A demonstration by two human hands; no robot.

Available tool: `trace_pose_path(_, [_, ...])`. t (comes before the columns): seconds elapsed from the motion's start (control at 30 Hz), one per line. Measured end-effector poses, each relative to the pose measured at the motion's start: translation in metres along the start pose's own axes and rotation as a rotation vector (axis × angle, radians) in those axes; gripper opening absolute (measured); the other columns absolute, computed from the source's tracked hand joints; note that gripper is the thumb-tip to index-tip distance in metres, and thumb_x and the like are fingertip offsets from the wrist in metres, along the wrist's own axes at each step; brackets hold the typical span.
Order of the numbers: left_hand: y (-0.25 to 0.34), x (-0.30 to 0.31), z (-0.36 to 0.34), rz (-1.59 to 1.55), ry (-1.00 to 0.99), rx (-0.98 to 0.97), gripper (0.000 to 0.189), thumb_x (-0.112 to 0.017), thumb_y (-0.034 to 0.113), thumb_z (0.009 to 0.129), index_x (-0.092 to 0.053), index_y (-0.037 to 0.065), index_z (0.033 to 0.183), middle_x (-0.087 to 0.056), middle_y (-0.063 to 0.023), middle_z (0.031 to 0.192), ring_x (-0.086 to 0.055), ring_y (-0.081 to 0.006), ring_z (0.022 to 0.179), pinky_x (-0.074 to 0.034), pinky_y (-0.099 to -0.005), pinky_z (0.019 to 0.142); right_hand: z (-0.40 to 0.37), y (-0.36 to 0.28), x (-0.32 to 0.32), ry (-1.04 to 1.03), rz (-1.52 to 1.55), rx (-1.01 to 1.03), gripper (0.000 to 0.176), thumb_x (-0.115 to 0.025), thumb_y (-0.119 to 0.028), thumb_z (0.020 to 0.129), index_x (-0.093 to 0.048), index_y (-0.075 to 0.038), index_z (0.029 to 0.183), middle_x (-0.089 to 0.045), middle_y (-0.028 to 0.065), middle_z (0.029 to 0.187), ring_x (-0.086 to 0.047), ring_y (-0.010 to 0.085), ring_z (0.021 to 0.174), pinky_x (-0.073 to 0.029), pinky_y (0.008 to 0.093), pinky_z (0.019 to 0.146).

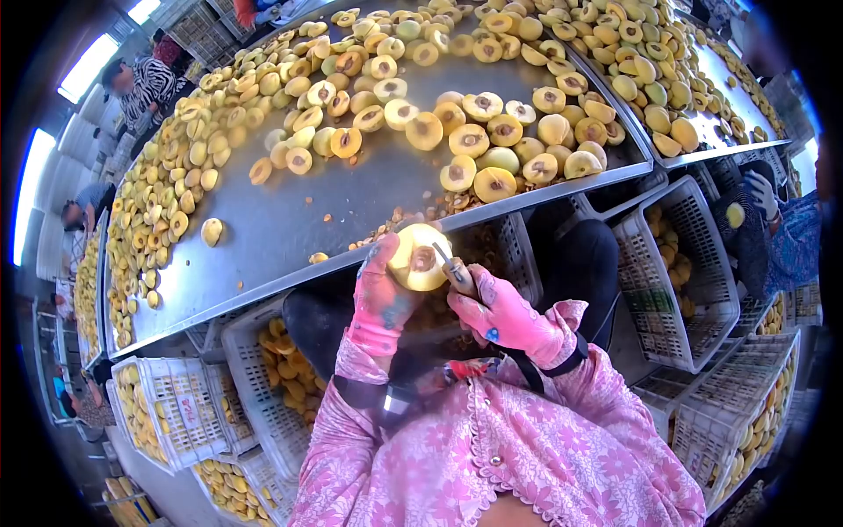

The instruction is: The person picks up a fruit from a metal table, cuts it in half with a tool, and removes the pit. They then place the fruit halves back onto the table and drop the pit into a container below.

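In the middle of the head view, my left hand [384, 294], in a pink glove, grips a halved yellow peach [413, 255] by its side. The cut face is turned up and a brown pit area shows at its centre. My right hand [500, 307], gloved in pink as well, is closed round the handle of a small pitting knife [458, 274]. The thin metal tip of the knife reaches to the right edge of the peach's cut face; whether it touches is hard to tell. Both hands are just in front of the metal table's near edge.
Many peach halves [505, 130] cover the metal table [263, 230], with small pit scraps by its rim. White plastic crates [180, 413] of peaches stand left of me. Another crate [680, 272] is at the right, near a person's gloved hand [762, 193]. Other people are at the left.
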State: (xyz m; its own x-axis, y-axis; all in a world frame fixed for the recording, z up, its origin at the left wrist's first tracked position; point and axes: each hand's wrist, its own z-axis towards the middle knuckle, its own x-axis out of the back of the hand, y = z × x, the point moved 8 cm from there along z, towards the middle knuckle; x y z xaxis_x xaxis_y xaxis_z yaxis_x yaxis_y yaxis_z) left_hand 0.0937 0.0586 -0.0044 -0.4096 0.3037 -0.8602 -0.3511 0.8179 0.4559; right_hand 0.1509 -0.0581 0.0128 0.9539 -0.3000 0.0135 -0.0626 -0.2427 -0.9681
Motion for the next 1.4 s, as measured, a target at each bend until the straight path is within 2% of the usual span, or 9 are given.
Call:
trace_pose_path(0.27, [-0.002, -0.004, -0.005, 0.133, 0.027, -0.146, 0.048, -0.054, 0.027, 0.087, -0.044, -0.001, 0.124, -0.054, -0.0202, 0.117, -0.055, -0.0335, 0.105, -0.043, -0.0449, 0.094, -0.002, 0.000, 0.001, 0.083, -0.147, 0.140, 0.013, -0.050, -0.014, 0.092, -0.044, -0.004, 0.098, -0.049, 0.0009, 0.067, -0.046, 0.0068, 0.051, -0.036, 0.0242, 0.044])
trace_pose_path(0.47, [-0.003, -0.004, -0.006, 0.222, 0.092, -0.267, 0.044, -0.052, 0.023, 0.086, -0.046, -0.002, 0.123, -0.056, -0.0198, 0.113, -0.058, -0.0313, 0.099, -0.047, -0.0408, 0.089, 0.000, 0.006, 0.000, 0.217, -0.407, 0.369, 0.016, -0.054, -0.009, 0.087, -0.044, -0.002, 0.097, -0.050, 0.0136, 0.066, -0.052, 0.0332, 0.056, -0.040, 0.0359, 0.052])
trace_pose_path(0.57, [-0.005, -0.003, -0.008, 0.250, 0.141, -0.278, 0.039, -0.050, 0.020, 0.087, -0.049, -0.003, 0.119, -0.059, -0.0183, 0.110, -0.059, -0.0264, 0.097, -0.048, -0.0342, 0.086, -0.001, 0.000, -0.001, 0.191, -0.348, 0.327, 0.020, -0.057, -0.009, 0.084, -0.044, -0.001, 0.098, -0.052, 0.0207, 0.070, -0.053, 0.0442, 0.069, -0.042, 0.0414, 0.056])
trace_pose_path(0.7, [-0.005, 0.010, -0.006, 0.351, 0.206, -0.272, 0.032, -0.049, 0.014, 0.087, -0.054, -0.004, 0.113, -0.061, -0.0168, 0.106, -0.060, -0.0224, 0.092, -0.050, -0.0301, 0.082, 0.003, 0.004, -0.004, 0.133, -0.379, 0.305, 0.024, -0.058, -0.010, 0.082, -0.044, 0.000, 0.098, -0.055, 0.0226, 0.076, -0.055, 0.0446, 0.077, -0.043, 0.0425, 0.058])
trace_pose_path(0.77, [-0.003, 0.018, -0.002, 0.430, 0.187, -0.220, 0.035, -0.048, 0.016, 0.087, -0.052, -0.004, 0.116, -0.060, -0.0192, 0.108, -0.060, -0.0273, 0.094, -0.050, -0.0347, 0.084, 0.007, 0.008, -0.007, 0.063, -0.430, 0.276, 0.025, -0.059, -0.009, 0.081, -0.044, 0.001, 0.099, -0.057, 0.0233, 0.081, -0.055, 0.0448, 0.079, -0.044, 0.0426, 0.059])
trace_pose_path(0.87, [-0.006, 0.036, 0.003, 0.466, 0.182, -0.121, 0.035, -0.049, 0.016, 0.087, -0.052, -0.004, 0.116, -0.059, -0.0190, 0.109, -0.060, -0.0282, 0.096, -0.050, -0.0363, 0.085, 0.019, 0.027, -0.006, -0.016, -0.528, 0.132, 0.021, -0.057, -0.011, 0.083, -0.045, 0.000, 0.096, -0.057, 0.0205, 0.079, -0.057, 0.0406, 0.075, -0.044, 0.0404, 0.060])
trace_pose_path(1.1, [-0.017, 0.061, 0.004, 0.311, 0.232, -0.105, 0.032, -0.055, 0.013, 0.087, -0.054, -0.001, 0.115, -0.061, -0.0113, 0.101, -0.061, -0.0217, 0.090, -0.051, -0.0339, 0.082, 0.029, 0.051, 0.000, -0.015, -0.609, 0.103, 0.020, -0.053, -0.019, 0.086, -0.048, -0.001, 0.093, -0.058, 0.0178, 0.076, -0.058, 0.0334, 0.069, -0.044, 0.0385, 0.061])
trace_pose_path(1.2, [-0.013, 0.060, -0.002, 0.454, 0.364, -0.203, 0.029, -0.064, 0.010, 0.084, -0.057, 0.000, 0.110, -0.060, -0.0050, 0.090, -0.057, -0.0120, 0.076, -0.047, -0.0245, 0.069, 0.029, 0.076, 0.002, 0.044, -0.159, -0.226, 0.019, -0.053, -0.018, 0.086, -0.045, -0.003, 0.093, -0.056, 0.0119, 0.069, -0.054, 0.0276, 0.058, -0.043, 0.0379, 0.055])
trace_pose_path(1.4, [-0.013, 0.061, -0.008, 0.577, 0.422, -0.332, 0.027, -0.069, 0.008, 0.080, -0.059, 0.001, 0.104, -0.060, -0.0003, 0.081, -0.052, -0.0056, 0.063, -0.043, -0.0179, 0.059, 0.026, 0.077, -0.010, -0.054, -0.149, -0.282, 0.019, -0.048, -0.021, 0.089, -0.045, -0.003, 0.092, -0.053, 0.0096, 0.068, -0.051, 0.0216, 0.055, -0.042, 0.0347, 0.053])
